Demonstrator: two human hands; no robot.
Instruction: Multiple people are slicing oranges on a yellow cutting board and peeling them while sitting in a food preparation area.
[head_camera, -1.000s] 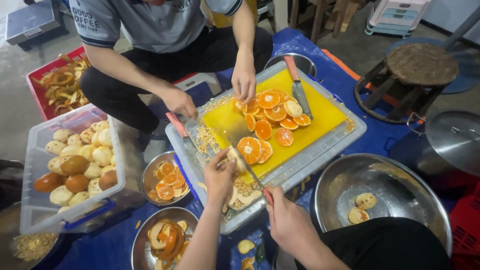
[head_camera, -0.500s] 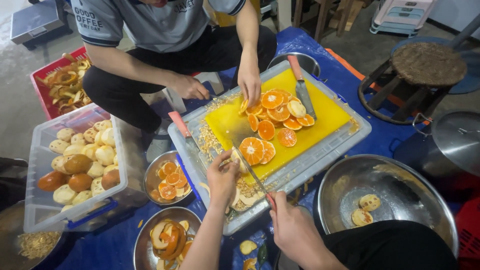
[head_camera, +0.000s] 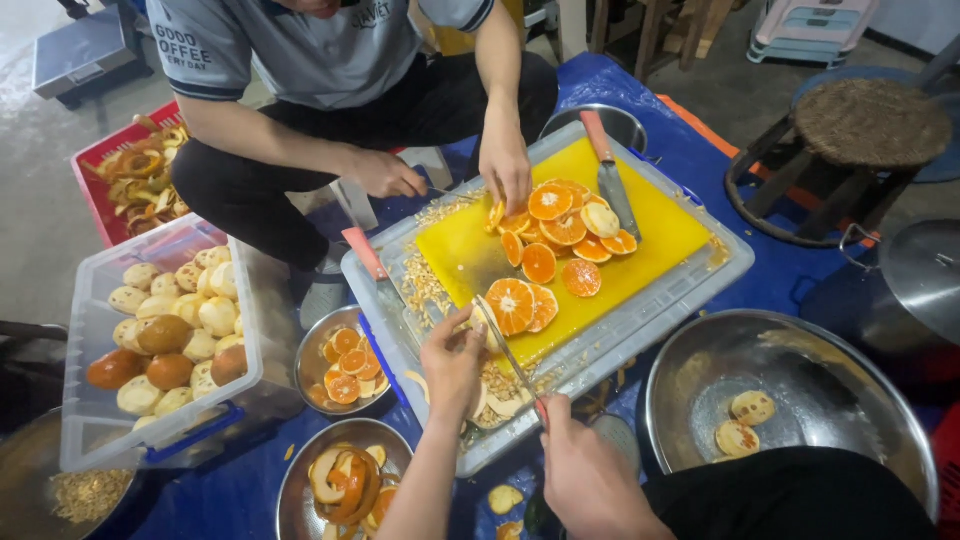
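My left hand (head_camera: 452, 358) holds a peeled orange piece (head_camera: 488, 324) at the near edge of the yellow cutting board (head_camera: 660, 235). My right hand (head_camera: 582, 470) grips a knife (head_camera: 508, 352) by its red handle, its blade laid against that piece. Orange slices (head_camera: 545, 262) lie fanned over the board, which sits in a grey tray (head_camera: 640, 330). Across the tray a seated person has one hand (head_camera: 505, 165) on the far slices and the other hand (head_camera: 385, 172) on a knife.
A clear bin of peeled oranges (head_camera: 165, 330) stands at left, with a red crate of peels (head_camera: 135, 180) behind it. Small steel bowls of slices (head_camera: 345, 360) and peels (head_camera: 345, 485) lie near. A big steel bowl (head_camera: 800, 400) sits right. Two more knives (head_camera: 610, 175) rest on the tray.
The view has shifted slightly. My hands stay at the board's near edge with the knife against the piece. The other person's hand stays on the far slices.
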